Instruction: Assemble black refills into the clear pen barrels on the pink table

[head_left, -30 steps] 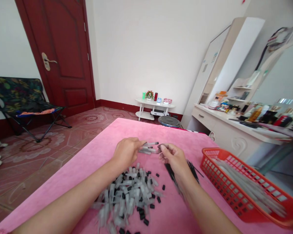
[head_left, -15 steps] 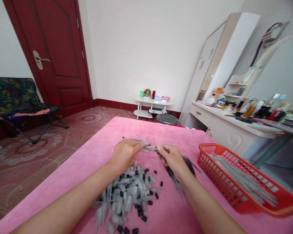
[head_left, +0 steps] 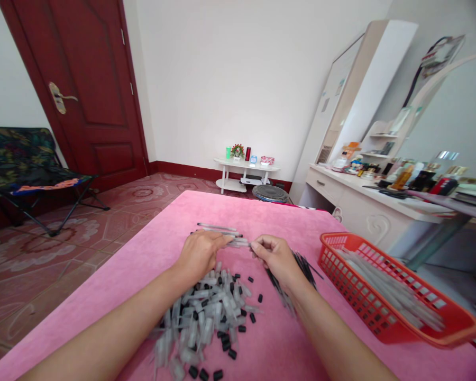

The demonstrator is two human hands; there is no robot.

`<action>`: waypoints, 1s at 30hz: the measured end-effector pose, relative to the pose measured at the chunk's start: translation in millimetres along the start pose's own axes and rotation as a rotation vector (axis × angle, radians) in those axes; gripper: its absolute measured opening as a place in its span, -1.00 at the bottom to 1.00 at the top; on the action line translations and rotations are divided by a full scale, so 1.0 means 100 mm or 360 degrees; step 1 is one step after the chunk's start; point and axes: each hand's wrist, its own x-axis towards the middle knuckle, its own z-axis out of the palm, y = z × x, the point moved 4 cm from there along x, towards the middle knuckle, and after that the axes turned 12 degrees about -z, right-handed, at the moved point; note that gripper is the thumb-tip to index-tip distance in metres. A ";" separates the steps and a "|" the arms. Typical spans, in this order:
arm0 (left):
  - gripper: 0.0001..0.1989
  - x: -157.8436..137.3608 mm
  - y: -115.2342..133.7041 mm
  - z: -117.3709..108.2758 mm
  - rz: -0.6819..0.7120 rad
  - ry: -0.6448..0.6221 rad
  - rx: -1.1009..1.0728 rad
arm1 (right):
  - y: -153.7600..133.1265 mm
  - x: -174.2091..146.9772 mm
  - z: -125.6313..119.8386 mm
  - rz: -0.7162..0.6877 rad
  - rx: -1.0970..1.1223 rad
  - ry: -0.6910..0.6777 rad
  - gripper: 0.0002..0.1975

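Slim clear pen barrels (head_left: 238, 243) lie under the fingers of my left hand (head_left: 200, 251), which is closed over them on the pink cloth. At their right end my right hand (head_left: 273, 255) pinches a small dark pen part, mostly covered by thumb and finger. Slender pens (head_left: 216, 226) lie side by side just beyond my left hand. A heap of translucent pen caps (head_left: 206, 312) spreads nearer to me, mixed with small black plugs (head_left: 225, 338). Thin black refills (head_left: 305, 269) lie in a bundle partly behind my right wrist.
A red plastic basket (head_left: 381, 312) holding many clear tubes (head_left: 388, 286) stands at the right on the pink-covered table (head_left: 150, 248). Further right is a dressing table (head_left: 353, 196) crowded with bottles. A folding chair (head_left: 31, 164) stands at the left near the door.
More of a second pen now shows beyond my left hand. The right fingertips have come slightly closer to the left hand. The view has shifted a little.
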 end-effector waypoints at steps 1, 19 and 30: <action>-0.57 0.00 -0.01 0.01 -0.0014 -0.0022 -0.0010 | -0.01 0.01 -0.01 -0.0045 -0.0041 -0.0023 -0.80; -0.50 -0.02 -0.04 0.07 -0.0057 -0.0042 -0.0025 | 0.02 0.02 -0.05 0.0065 -0.0252 -0.0032 -0.73; -0.51 -0.03 -0.04 0.09 -0.0028 -0.0088 0.0045 | 0.06 0.02 -0.04 0.0040 -0.0351 -0.0109 -0.80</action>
